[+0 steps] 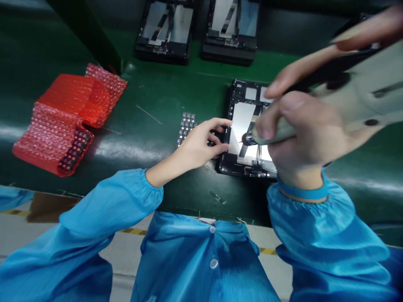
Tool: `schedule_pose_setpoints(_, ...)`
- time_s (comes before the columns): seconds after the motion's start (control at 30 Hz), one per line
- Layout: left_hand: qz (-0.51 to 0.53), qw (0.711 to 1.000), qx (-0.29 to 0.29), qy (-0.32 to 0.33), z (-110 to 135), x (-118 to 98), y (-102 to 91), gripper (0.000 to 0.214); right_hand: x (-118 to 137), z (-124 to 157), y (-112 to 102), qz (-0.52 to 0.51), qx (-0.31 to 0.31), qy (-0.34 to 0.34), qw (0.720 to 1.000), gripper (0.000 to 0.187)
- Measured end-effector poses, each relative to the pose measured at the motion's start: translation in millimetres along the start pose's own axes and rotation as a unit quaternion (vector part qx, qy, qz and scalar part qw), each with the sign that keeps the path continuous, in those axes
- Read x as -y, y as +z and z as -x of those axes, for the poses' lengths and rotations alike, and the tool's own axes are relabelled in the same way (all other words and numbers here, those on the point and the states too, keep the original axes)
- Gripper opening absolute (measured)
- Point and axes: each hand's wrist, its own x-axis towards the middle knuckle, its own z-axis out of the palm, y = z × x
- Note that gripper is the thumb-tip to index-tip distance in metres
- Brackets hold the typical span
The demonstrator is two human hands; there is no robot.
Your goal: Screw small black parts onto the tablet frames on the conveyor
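My left hand (201,140) rests its thumb and fingertips on the left edge of an opened tablet (234,159), whose black frame and bright metal inside face up. My right hand (307,130) is closed around the front of a pale grey power tool (362,96). The tool's metal tip lies over the middle of the tablet; its exact kind is unclear. Another person's hand (317,63) reaches in from the upper right, above the tool, near a black object I cannot make out. The tool and hands hide the tablet's right part.
A sheet of small dark parts (185,126) lies by my left hand. Farther left is red bubble wrap (56,113) around a similar sheet (75,149). Two opened devices (163,46) (231,52) stand at the back. A green post (94,33) rises at left. A small clear strip (217,197) lies near the front edge.
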Motion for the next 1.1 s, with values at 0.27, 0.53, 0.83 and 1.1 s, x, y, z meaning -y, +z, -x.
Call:
schedule_pose_setpoints(0.27, 0.060, 0.997, -0.042, 0.008, 8, 5, 9.4, 0.040, -37, -4, 24, 0.012, 0.034, -0.123, 0.992, 0.039)
schedule_pose_setpoints(0.53, 0.109, 0.988, -0.038, -0.103, -2, -7, 3.9, 0.040, -20, -1, 15, -0.003, -0.018, -0.126, 0.992, 0.025)
schedule_pose_setpoints(0.83, 0.089, 0.992, -0.087, -0.032, -4, -1, 15.1, 0.047, 19, 6, 23, 0.107, -0.025, 0.026, 0.994, 0.048)
schedule_pose_setpoints(1.1, 0.123, 0.989, -0.045, -0.069, 2, -3, 9.4, 0.041, -5, 9, 24, -0.006, -0.001, -0.052, 0.999, 0.021)
